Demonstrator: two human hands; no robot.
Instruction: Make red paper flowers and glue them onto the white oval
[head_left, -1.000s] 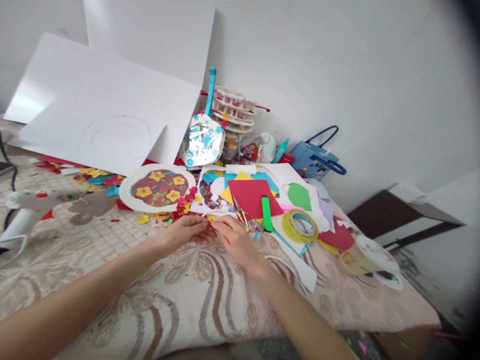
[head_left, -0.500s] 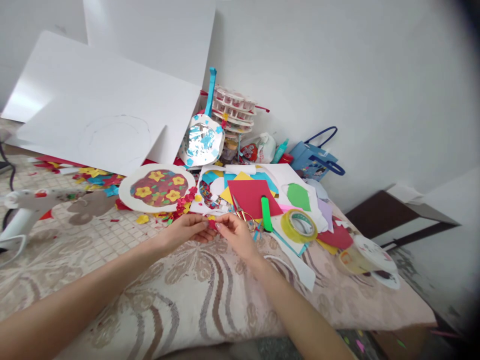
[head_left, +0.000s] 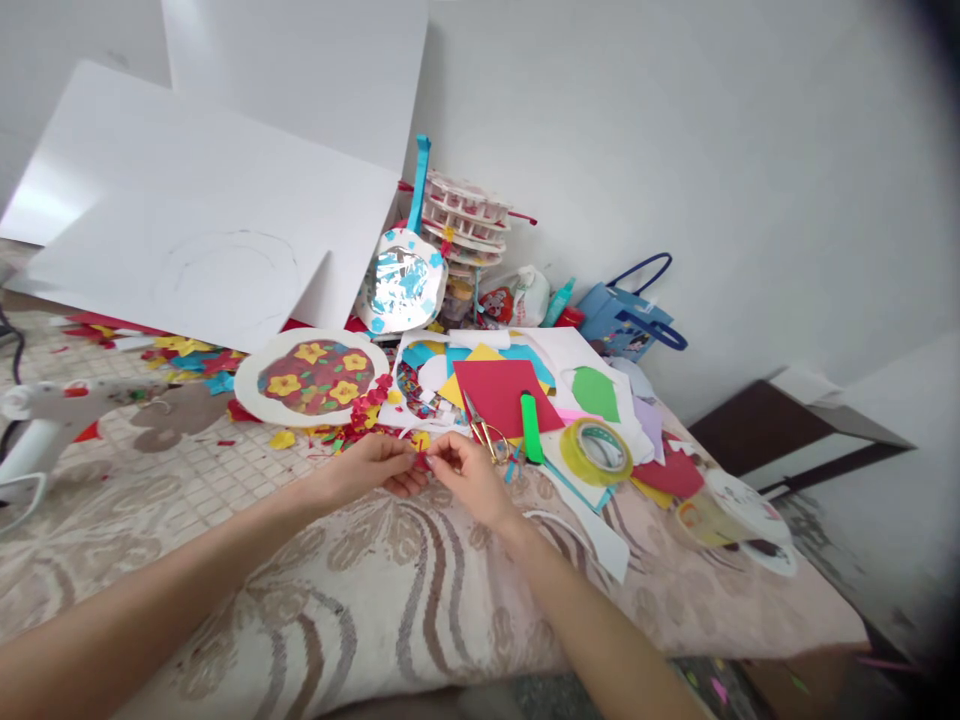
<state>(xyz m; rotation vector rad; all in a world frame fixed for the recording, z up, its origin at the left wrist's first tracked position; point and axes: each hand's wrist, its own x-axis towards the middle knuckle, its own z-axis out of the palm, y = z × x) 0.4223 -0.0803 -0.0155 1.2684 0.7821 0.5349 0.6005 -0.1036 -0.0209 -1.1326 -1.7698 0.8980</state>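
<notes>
Between my fingertips is a small piece of red paper (head_left: 421, 461), partly covered by the fingers. My left hand (head_left: 377, 466) pinches it from the left, and my right hand (head_left: 466, 474) pinches it from the right. Just behind my hands lies a heap of small red paper flowers (head_left: 369, 404). A white oval plate (head_left: 251, 388) decorated with yellow paper flowers (head_left: 308, 352) stands behind my left hand. Scissors with gold handles (head_left: 491, 440) rest beyond my right hand, partly on a red paper sheet (head_left: 499, 385). Beside them is a green box cutter (head_left: 532, 428).
A roll of yellow tape (head_left: 574, 455) lies right of the cutter. At far left stands a white glue gun (head_left: 37, 410). White boards (head_left: 150, 200) lean at the back beside a blue-handled round mirror (head_left: 405, 285). A blue bag (head_left: 626, 320) sits by the wall.
My fingers have shifted slightly around the red piece, and less of it shows now. The whole view has moved a little; the other things stay in place.
</notes>
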